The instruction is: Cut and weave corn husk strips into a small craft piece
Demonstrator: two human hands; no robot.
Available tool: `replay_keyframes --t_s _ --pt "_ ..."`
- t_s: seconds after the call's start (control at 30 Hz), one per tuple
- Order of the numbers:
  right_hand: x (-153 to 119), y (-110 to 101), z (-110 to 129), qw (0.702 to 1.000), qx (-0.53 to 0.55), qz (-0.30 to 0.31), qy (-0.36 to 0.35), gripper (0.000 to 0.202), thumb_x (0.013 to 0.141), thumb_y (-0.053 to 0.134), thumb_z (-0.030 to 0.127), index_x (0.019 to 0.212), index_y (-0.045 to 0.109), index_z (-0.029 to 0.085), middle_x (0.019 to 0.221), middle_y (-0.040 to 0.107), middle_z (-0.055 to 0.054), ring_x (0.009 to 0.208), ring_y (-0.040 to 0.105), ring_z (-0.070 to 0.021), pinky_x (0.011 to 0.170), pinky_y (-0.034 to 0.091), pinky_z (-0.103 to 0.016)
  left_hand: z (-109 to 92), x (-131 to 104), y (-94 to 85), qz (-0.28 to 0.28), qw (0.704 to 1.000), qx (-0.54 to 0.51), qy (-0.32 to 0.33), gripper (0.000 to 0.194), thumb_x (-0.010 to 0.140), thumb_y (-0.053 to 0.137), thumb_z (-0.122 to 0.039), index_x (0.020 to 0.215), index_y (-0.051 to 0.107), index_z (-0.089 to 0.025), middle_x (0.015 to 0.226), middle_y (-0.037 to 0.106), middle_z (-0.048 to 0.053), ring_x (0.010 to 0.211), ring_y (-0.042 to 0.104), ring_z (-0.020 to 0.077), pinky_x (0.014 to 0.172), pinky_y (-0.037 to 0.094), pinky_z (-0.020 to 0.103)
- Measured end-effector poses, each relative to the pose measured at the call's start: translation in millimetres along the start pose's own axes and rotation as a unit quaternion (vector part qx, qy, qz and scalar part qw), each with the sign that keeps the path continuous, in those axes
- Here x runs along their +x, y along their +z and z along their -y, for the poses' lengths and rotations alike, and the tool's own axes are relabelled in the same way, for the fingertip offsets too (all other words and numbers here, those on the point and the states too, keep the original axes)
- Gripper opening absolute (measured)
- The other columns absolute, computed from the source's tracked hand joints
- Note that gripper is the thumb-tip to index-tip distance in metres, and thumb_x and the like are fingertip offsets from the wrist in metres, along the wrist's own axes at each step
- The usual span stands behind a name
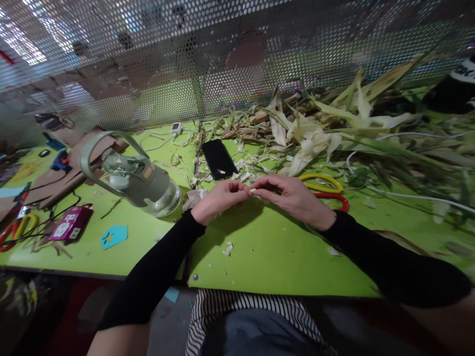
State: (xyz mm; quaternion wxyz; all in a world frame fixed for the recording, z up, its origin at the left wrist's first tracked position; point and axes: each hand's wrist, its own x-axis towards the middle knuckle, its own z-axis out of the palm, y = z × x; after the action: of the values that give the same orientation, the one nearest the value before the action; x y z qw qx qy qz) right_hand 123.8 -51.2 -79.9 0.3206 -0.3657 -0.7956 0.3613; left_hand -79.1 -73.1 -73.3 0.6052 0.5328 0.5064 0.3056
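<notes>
Both hands (222,199) (293,199) on pale scrap (253,190)

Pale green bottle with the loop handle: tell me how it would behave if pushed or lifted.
The pale green bottle would probably stay stiff in the grip, since its walls look rigid. Pushed high up, it might tip, being taller than wide. Once down, its rounded body could roll until the pale green loop handle catches.

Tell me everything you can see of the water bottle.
The water bottle is sage green, with a large loop handle, a tan button and a see-through base, apparently plastic. It looks slanted in this view, its base on the green table, left of the black phone. Neither the left hand nor the right hand touches it.
</notes>
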Motion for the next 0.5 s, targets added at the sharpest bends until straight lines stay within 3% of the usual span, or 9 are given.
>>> replay_keyframes --t_s 0.13,0.27,0.5 --pt "0.5 0.4 -1.2 1.0 0.002 0.01 0.006 0.025 0.092 0.067 0.045 0.094 0.075 0.021 0.092 0.078 -0.007 0.082 0.068 -0.0223 0.075 0.051 -0.037 -0.9 -2.4 1.8 -0.016 0.999 0.046 0.022 0.014 0.085 0.07 -0.022 0.078 0.061 -0.015 0.066 0.055 -0.006 0.058 0.044 0.0055 0.06 0.033 0.022" --pt "-0.7 1.4 0.6 1.0 -0.001 0.0 0.002 0.022 0.092 0.067 0.043 0.092 0.073 0.021 0.09 0.076 -0.006 0.079 0.066 -0.0208 0.071 0.05 -0.035 -3.4 -4.0 3.7 -0.034 0.997 0.044 0.045 0.005 0.086 0.066 -0.016 0.083 0.062 -0.015 0.073 0.06 -0.005 0.063 0.05 0.0062 0.066 0.039 0.022" --pt "-1.4 0.6 -2.0 0.998 -0.024 -0.015 -0.057 0.012 0.092 0.065 0.032 0.09 0.074 0.024 0.088 0.075 -0.004 0.081 0.067 -0.0212 0.074 0.051 -0.037 -1.2 -0.1 0.1 -0.002 0.999 -0.036 0.001 0.006 0.085 0.068 -0.015 0.079 0.066 -0.012 0.067 0.061 -0.004 0.062 0.052 0.006 0.066 0.038 0.022"
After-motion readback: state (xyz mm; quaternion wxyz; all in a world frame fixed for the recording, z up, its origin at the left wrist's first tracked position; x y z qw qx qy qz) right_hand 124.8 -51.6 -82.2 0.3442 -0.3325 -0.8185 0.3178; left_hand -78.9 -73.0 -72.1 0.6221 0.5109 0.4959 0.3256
